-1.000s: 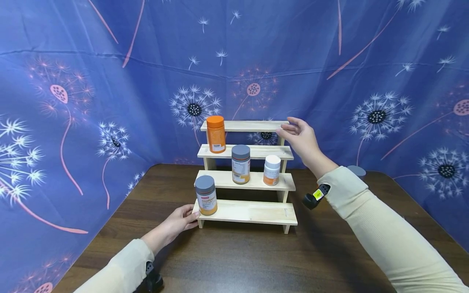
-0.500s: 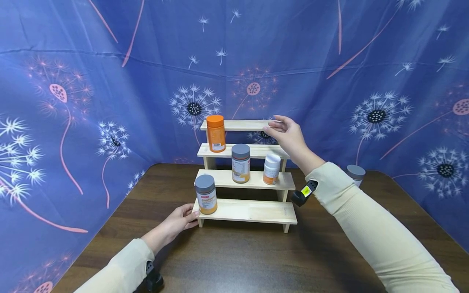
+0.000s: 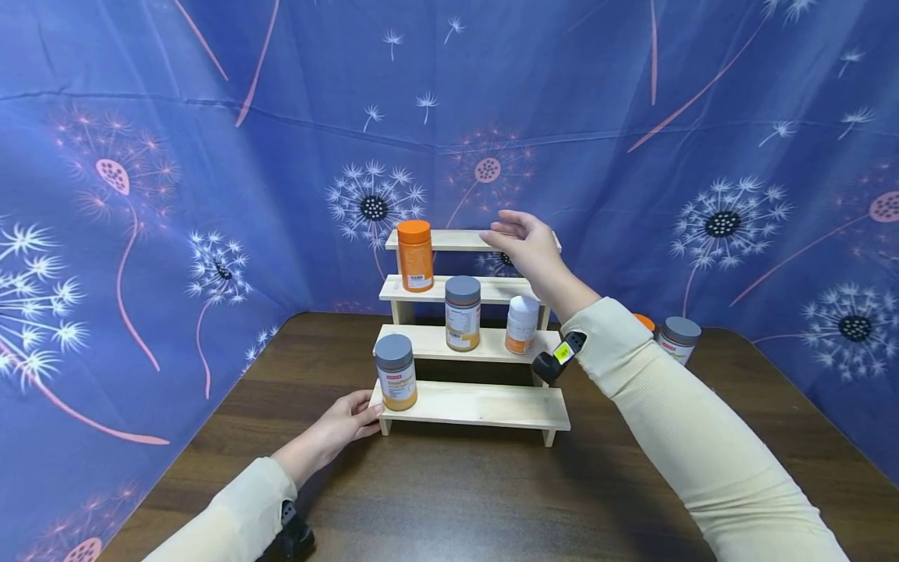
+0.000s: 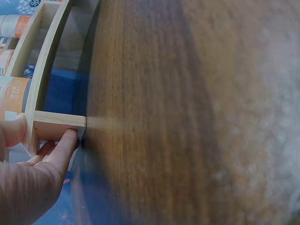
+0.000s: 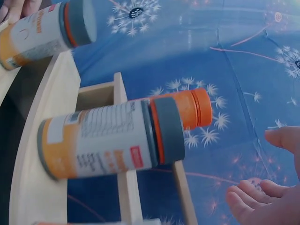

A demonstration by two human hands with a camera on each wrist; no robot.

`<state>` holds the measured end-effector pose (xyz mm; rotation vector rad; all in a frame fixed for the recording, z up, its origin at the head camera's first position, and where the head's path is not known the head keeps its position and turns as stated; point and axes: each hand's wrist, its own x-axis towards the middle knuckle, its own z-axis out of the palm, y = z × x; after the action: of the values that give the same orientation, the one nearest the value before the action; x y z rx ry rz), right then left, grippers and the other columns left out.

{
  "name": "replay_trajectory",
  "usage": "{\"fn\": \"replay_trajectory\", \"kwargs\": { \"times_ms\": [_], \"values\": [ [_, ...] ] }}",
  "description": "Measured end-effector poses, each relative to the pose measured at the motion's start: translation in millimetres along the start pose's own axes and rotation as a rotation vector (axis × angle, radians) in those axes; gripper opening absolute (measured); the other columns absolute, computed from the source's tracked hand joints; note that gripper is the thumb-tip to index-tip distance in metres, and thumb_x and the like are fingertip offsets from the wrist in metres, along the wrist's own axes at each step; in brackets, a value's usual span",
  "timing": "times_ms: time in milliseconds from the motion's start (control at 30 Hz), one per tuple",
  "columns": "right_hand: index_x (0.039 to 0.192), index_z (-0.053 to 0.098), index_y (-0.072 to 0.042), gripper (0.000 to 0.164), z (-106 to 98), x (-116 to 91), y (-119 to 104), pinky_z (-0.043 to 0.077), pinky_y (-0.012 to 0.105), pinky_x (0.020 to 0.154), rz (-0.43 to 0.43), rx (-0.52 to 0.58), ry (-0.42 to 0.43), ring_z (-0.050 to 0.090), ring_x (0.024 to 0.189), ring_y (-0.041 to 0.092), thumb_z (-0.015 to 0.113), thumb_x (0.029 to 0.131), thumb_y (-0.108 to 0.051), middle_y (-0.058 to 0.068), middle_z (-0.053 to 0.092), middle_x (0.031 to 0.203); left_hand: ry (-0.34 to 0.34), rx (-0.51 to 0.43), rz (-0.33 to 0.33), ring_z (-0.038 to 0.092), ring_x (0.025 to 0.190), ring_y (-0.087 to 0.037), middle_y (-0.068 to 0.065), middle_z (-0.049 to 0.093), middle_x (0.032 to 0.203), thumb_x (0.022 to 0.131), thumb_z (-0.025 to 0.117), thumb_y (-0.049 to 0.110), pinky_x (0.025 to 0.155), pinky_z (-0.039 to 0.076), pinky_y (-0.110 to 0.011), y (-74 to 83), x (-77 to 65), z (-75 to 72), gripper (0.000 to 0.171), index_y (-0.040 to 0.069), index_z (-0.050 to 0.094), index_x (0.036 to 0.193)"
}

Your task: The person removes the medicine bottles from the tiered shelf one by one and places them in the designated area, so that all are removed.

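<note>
A four-step wooden display shelf (image 3: 485, 406) stands on the table. My left hand (image 3: 340, 429) grips the left end of its bottom step, thumb on top and fingers at the leg (image 4: 61, 123). Beside the thumb stands a grey-capped supplement jar (image 3: 396, 375). Another grey-capped jar (image 3: 463, 316) and a small white-capped bottle (image 3: 521, 328) stand on the second step. An orange bottle (image 3: 415, 257) stands on the third step, at the left. My right hand (image 3: 534, 250) hovers by the top step, holding nothing, its fingers (image 5: 251, 199) loosely bent and apart from the thumb.
Behind my right sleeve, at the table's back right, stand another grey-capped jar (image 3: 677, 339) and something with an orange lid (image 3: 644, 321), mostly hidden. A blue dandelion-print cloth (image 3: 597, 117) hangs behind the dark wooden table (image 3: 449, 499).
My right hand has moved left along the top step, from its right end toward the middle. The back-right jar and orange lid have come into view. My left hand stays put.
</note>
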<state>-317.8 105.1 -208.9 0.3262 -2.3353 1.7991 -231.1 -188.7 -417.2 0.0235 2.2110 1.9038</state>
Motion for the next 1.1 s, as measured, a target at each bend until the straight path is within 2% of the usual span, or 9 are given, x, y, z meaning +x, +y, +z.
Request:
{"fn": "replay_trajectory", "kwargs": {
  "times_ms": [233, 467, 633, 867, 1100],
  "values": [
    [0.144, 0.042, -0.011, 0.062, 18.1, 2.5, -13.5, 0.043, 0.037, 0.111, 0.013, 0.049, -0.033, 0.050, 0.129, 0.022, 0.069, 0.090, -0.025, 0.009, 0.053, 0.140, -0.005, 0.010, 0.002, 0.058, 0.115, -0.028, -0.032, 0.050, 0.133, 0.101, 0.046, 0.005, 0.101, 0.051, -0.045, -1.5, -2.3, -0.6, 0.044, -0.016, 0.034, 0.138],
    [0.145, 0.042, -0.015, 0.064, 34.3, 11.0, -19.7, 0.044, 0.038, 0.110, 0.053, 0.016, -0.062, 0.049, 0.129, 0.021, 0.070, 0.089, -0.030, 0.007, 0.052, 0.141, -0.029, 0.000, 0.020, 0.058, 0.113, -0.025, -0.033, 0.049, 0.132, 0.102, 0.046, 0.005, 0.103, 0.050, -0.044, -0.5, -1.7, -0.4, 0.045, -0.016, 0.033, 0.138],
    [0.146, 0.040, -0.016, 0.066, 43.0, 17.3, -21.4, 0.043, 0.039, 0.111, 0.100, -0.003, -0.068, 0.048, 0.130, 0.021, 0.071, 0.089, -0.031, 0.005, 0.052, 0.141, -0.027, 0.006, 0.017, 0.058, 0.112, -0.025, -0.032, 0.050, 0.131, 0.102, 0.045, 0.004, 0.102, 0.050, -0.044, 0.9, -1.5, 0.7, 0.044, -0.017, 0.033, 0.138],
    [0.147, 0.038, -0.014, 0.068, 59.2, 26.6, -23.5, 0.043, 0.039, 0.111, 0.122, -0.011, -0.075, 0.048, 0.130, 0.022, 0.071, 0.089, -0.031, 0.006, 0.051, 0.142, -0.003, -0.002, 0.017, 0.058, 0.113, -0.026, -0.032, 0.050, 0.131, 0.101, 0.046, 0.004, 0.102, 0.050, -0.046, 2.1, -2.4, 0.8, 0.043, -0.016, 0.034, 0.138],
    [0.147, 0.038, -0.012, 0.069, 72.4, 34.9, -19.0, 0.042, 0.039, 0.112, 0.159, 0.015, -0.071, 0.047, 0.132, 0.023, 0.071, 0.089, -0.027, 0.008, 0.050, 0.143, -0.011, 0.007, 0.018, 0.059, 0.111, -0.025, -0.031, 0.051, 0.131, 0.102, 0.045, 0.004, 0.101, 0.052, -0.044, 0.3, -0.3, 0.5, 0.043, -0.015, 0.035, 0.138]
  ]
}}
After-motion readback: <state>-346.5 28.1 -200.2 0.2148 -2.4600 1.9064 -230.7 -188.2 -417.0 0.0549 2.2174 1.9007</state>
